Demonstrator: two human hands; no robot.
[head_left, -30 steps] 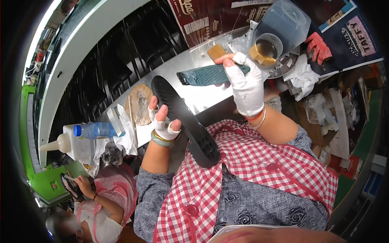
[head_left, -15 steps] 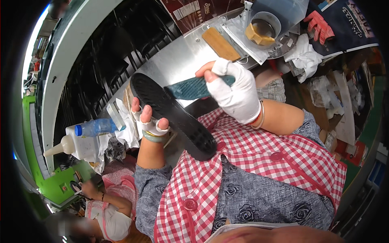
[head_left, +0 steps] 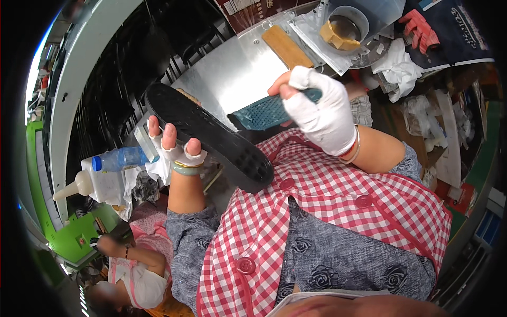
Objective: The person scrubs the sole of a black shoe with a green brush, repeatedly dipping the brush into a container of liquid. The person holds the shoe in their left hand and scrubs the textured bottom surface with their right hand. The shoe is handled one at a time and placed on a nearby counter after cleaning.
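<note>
My left hand [head_left: 179, 153], in a white fingerless glove, grips a black shoe sole [head_left: 214, 138] by its left edge, fingertips showing beside it. The sole lies slantwise in front of me, its wider end up and to the left, small hollows showing in the near end. Closed around a flat teal strip with a textured surface [head_left: 259, 114] is my right hand [head_left: 325, 113], also gloved in white. The strip reaches leftward from my fist toward the sole, with a small gap between them; its exact kind is unclear.
Past my hands, a metal table [head_left: 222, 68] carries a wooden block [head_left: 287, 46] and a clear cup with brown contents [head_left: 346, 29]. A pink glove [head_left: 420, 31] lies at far right. A blue-capped bottle [head_left: 121, 158] and white squeeze bottle [head_left: 97, 182] are at left, near another person [head_left: 140, 264].
The sole has moved left and up with my left hand and tilted, showing more of its edge. My right hand has shifted right with the teal strip, widening the gap.
</note>
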